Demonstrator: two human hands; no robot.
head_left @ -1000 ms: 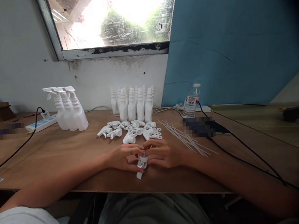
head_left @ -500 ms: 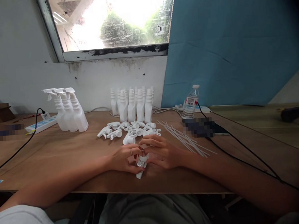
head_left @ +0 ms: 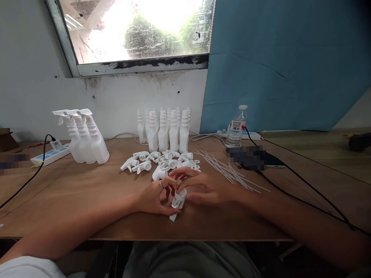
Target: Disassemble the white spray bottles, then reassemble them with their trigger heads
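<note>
A white spray head [head_left: 178, 200] is gripped between the thumb and fingers of my left hand [head_left: 156, 197], close to the table's front edge. My right hand [head_left: 200, 186] is beside it, fingers curved over its upper end; whether its fingertips pinch anything small is hidden. Just beyond my hands lies a pile of white spray heads [head_left: 143, 166], with small white rings [head_left: 196, 164] at its right side. Thin white tubes [head_left: 227, 170] lie spread on the brown table to the right of the pile.
Several open-necked white bottles [head_left: 163, 134] stand behind the pile. Three bottles with spray heads [head_left: 87, 139] stand at the left by a power strip [head_left: 51, 154]. At the right are a water bottle [head_left: 236, 129], a phone [head_left: 274, 160] and black cables [head_left: 303, 186].
My right thumb and fingers have shifted slightly, uncovering more of the spray head. My left hand still grips it, with its index finger a little more raised.
</note>
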